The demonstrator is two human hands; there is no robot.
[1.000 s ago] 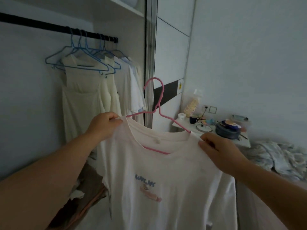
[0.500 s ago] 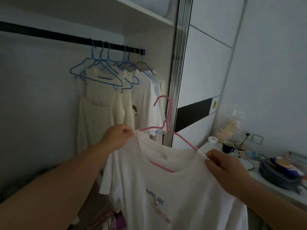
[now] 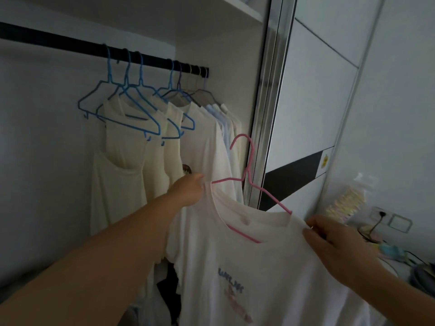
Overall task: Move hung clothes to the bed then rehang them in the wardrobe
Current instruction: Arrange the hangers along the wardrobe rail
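A white T-shirt (image 3: 266,267) with a small blue and pink print hangs on a pink wire hanger (image 3: 247,182), held up in front of the open wardrobe. My left hand (image 3: 188,189) grips the shirt's left shoulder over the hanger's end. My right hand (image 3: 334,241) grips the right shoulder, lower and nearer to me. The hanger's hook points up, well below the black rail (image 3: 94,47). Several pale garments (image 3: 150,147) hang from blue hangers (image 3: 138,107) at the rail's right end.
The sliding door's metal frame (image 3: 266,128) stands just right of the pink hook. A shelf (image 3: 235,8) runs above the rail. Low at the right, a side table (image 3: 388,262) carries a bag, a cable and small items. Dark clutter lies on the wardrobe floor.
The view has moved closer to the wardrobe and turned left. Both hands have carried the shirt and pink hanger toward the hung clothes; the hook now sits beside the rightmost garments.
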